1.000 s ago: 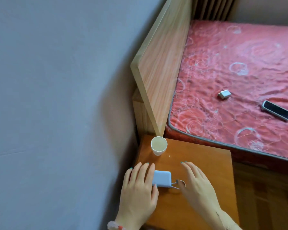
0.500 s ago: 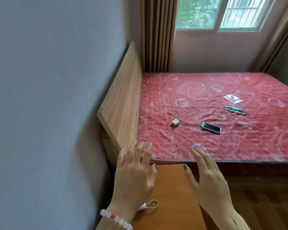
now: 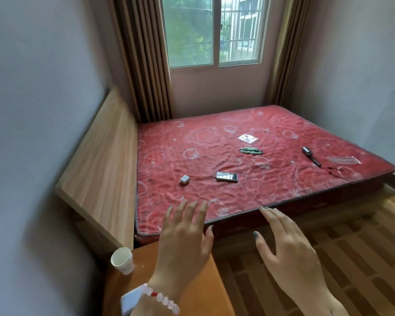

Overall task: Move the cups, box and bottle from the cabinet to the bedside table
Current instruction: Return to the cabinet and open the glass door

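Plainly, left grip (image 3: 183, 245), right grip (image 3: 290, 252) splayed, empty — cup (image 3: 122, 261), box (image 3: 131, 301) near left wrist, on table (image 3: 203, 293).

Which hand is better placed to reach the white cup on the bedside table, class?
Left, probably: the open left hand hangs over the bedside table, nearer the cup; the right hand is out over the floor.

White cup (image 3: 121, 260), red swirl-patterned mattress (image 3: 249, 165)
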